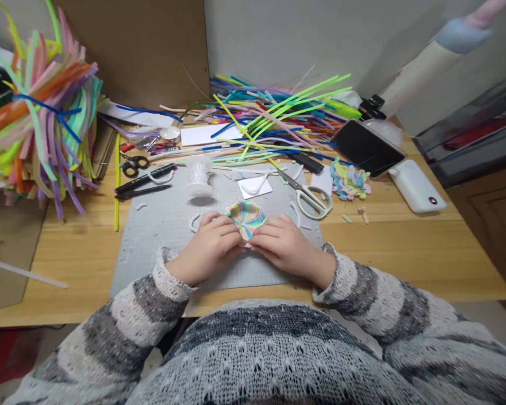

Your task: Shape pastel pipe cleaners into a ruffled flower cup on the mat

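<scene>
Works at a bench (405,247), over a grey mat (147,247). Curls left hand (215,241) and right hand (284,243) closed on the near edge of a striped pastel disc (248,216), at mid-mat. Seems already fanned into a round; cannot tell what remains. Has small scraps (346,218) lying rightward.

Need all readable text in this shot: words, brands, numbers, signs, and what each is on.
None clearly readable.
Small dark item near the black-handled scissors: pale lettering, too blurred to read.
White device: dark round mark, too small to make out.
Cutting mat: printed grid; any numbers too small to read.
Phone-like screen: dark, no text visible.
Pastel striped piece: no lettering visible.
</scene>
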The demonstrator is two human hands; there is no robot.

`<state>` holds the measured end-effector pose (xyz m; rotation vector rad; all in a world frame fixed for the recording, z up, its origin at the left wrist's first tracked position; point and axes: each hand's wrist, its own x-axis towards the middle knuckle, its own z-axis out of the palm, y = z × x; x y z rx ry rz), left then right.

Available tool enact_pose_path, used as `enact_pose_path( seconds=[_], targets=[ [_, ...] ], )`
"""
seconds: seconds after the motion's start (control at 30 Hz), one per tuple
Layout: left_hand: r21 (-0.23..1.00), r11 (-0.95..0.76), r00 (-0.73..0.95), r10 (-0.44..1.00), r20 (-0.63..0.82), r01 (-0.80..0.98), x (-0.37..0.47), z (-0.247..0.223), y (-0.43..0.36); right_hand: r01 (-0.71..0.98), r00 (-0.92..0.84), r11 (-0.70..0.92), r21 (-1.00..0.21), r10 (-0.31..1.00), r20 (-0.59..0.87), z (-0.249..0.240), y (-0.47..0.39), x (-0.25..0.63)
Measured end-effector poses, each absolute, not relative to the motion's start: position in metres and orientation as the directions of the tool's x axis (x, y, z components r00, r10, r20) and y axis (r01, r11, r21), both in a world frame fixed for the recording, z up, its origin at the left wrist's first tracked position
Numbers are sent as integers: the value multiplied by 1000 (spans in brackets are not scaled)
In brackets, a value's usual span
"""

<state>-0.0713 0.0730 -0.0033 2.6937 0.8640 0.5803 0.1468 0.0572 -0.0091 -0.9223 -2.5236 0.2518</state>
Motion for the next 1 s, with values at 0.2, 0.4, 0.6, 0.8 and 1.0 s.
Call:
enact_pose_path(
  seconds=[0.2, 0.4, 0.6, 0.8, 1.0],
  targets=[
    [345, -796, 758, 592, 273, 497, -71, -3, 72, 543, -705, 795, -270, 606, 369, -11, 62, 152],
    [324, -795, 755, 597, 271, 513, -77, 7, 75, 565, -709, 756, -330, 650, 274, -1, 70, 165],
    [311, -812, 771, 574, 277, 493, -70, 0, 71, 576, -693, 759, -304, 650, 311, -5, 60, 151],
    [326, -802, 761, 587, 277, 500, -67, -4, 71, 578, -667, 748, -326, 663, 340, -8, 61, 150],
    [325, -809, 751, 581, 315, 489, -63, -9, 69, 499, -700, 807, -316, 590, 401, -13, 65, 151]
  ],
)
